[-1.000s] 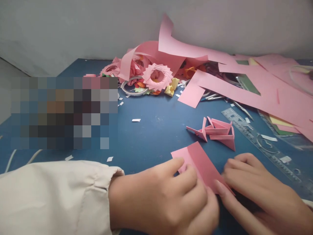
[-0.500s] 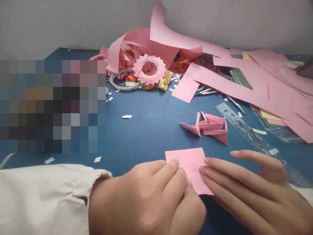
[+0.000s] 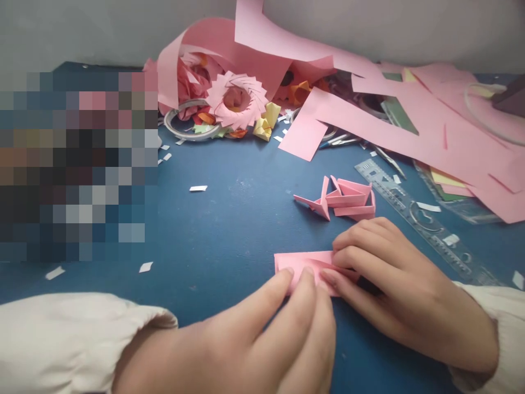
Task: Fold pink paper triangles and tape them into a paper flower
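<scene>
A small piece of pink paper (image 3: 302, 260), doubled over into a narrow rectangle, lies on the blue table in front of me. The fingertips of my left hand (image 3: 262, 334) press on its near part, close together. My right hand (image 3: 394, 273) has the right end of the paper between thumb and fingers; that end is partly hidden beneath them. Just beyond the right hand sit several folded pink paper pieces (image 3: 348, 200), leaning against each other.
A clear plastic ruler (image 3: 410, 210) lies to the right. At the back are large pink paper sheets (image 3: 451, 131), a pink paper ring (image 3: 217, 104), yellow folded pieces (image 3: 264, 126) and a roll of tape (image 3: 180, 131). White scraps (image 3: 198, 188) are scattered about. A blurred patch covers the left.
The flat pink square has been folded over into a rectangle. My right hand has gone from flat, spread fingers to gripping the right end. The left fingers have shifted onto the near part.
</scene>
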A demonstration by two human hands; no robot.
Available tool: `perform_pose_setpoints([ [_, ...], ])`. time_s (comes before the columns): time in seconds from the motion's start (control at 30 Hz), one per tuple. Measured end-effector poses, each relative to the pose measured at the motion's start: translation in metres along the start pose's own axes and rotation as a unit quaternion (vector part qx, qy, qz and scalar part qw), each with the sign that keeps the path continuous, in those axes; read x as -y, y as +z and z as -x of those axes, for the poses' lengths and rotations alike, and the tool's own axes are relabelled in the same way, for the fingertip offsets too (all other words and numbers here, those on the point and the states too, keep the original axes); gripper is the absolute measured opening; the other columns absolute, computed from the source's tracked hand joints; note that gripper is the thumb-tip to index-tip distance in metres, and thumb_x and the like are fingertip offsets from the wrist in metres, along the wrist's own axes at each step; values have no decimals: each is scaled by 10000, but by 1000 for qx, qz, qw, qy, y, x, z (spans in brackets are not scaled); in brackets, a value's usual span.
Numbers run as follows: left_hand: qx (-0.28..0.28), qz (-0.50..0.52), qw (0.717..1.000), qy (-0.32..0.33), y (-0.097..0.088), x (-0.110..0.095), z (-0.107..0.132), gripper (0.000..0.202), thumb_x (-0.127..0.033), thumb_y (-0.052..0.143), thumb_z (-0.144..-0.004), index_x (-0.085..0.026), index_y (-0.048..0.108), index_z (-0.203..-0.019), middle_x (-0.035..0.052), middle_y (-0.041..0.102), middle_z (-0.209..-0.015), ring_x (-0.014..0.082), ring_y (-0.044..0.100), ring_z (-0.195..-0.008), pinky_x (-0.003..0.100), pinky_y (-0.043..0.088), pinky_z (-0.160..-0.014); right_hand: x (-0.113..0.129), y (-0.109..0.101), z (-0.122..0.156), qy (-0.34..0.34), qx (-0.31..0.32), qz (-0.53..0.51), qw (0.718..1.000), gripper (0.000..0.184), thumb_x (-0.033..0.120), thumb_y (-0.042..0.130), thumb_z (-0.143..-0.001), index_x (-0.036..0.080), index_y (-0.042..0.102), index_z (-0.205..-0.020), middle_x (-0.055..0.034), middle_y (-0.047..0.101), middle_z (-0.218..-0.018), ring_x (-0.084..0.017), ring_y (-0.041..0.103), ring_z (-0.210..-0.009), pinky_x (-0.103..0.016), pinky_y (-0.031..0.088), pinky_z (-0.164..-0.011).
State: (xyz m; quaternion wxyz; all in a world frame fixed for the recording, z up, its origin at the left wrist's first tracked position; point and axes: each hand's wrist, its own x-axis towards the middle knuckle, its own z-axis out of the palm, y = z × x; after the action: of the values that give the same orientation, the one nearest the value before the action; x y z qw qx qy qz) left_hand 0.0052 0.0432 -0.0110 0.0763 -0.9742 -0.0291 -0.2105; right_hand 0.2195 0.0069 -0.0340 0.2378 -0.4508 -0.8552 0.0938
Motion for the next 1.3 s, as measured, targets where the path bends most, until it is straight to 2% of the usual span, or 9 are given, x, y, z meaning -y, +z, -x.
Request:
perform_pose_setpoints([
  [0.17,37,38,999,-4,2,-2,1,201,-110,487,-815,-87,678,-871,134,704,-952,255,665,-877,364,587,-735,2,-1,0,18,-34,34,999,46,145,542,-853,157,572,-886,-70,574,-875,-190,515,-831,-380,417,-744],
  [0.27,38,37,999,-7,2,-2,2,192,-125,495,-825,-88,677,-875,136,699,-957,248,661,-868,353,578,-707,2,-2,4,-53,-42,63,996,103,112,596,-813,145,600,-910,-62,579,-838,-176,508,-765,-370,409,-678],
  [0.33,40,31,999,-12,2,-3,4,194,-134,494,-834,-86,676,-882,133,698,-953,241,661,-851,339,572,-676,2,-3,8,-98,-14,67,993,83,105,617,-798,140,608,-872,-38,579,-765,-157,465,-686,-372,379,-638],
  [0.4,46,23,999,-18,1,-4,6,213,-147,479,-847,-77,672,-906,134,696,-961,240,661,-847,333,567,-658,2,-4,10,-109,11,68,992,48,120,617,-805,140,609,-848,-19,565,-703,-148,427,-643,-371,354,-611],
  [0.6,58,20,997,-35,4,-8,9,253,-154,452,-863,-57,659,-970,141,690,-1002,243,661,-878,336,559,-699,2,-6,7,-99,12,75,992,78,156,554,-864,141,622,-900,-18,584,-707,-136,468,-639,-350,365,-597],
  [0.8,69,13,997,-37,3,-6,7,223,-136,476,-850,-82,669,-947,119,703,-993,245,670,-890,330,574,-699,0,-6,4,-52,8,27,998,73,186,571,-857,182,630,-900,-4,560,-681,-122,459,-612,-322,369,-594],
  [0.97,64,10,998,-23,4,-5,6,243,-142,466,-855,-53,663,-967,141,699,-1002,271,674,-894,349,575,-688,-2,-6,5,-7,10,-14,1000,84,220,573,-861,206,656,-871,-20,543,-725,-131,473,-656,-327,377,-637],
  [1.3,86,-22,996,-27,7,-16,14,270,-227,500,-898,-41,636,-1039,144,690,-1036,278,662,-952,349,583,-709,-1,-6,4,-58,18,10,998,47,161,596,-835,140,621,-868,-20,532,-650,-128,410,-614,-323,329,-592],
])
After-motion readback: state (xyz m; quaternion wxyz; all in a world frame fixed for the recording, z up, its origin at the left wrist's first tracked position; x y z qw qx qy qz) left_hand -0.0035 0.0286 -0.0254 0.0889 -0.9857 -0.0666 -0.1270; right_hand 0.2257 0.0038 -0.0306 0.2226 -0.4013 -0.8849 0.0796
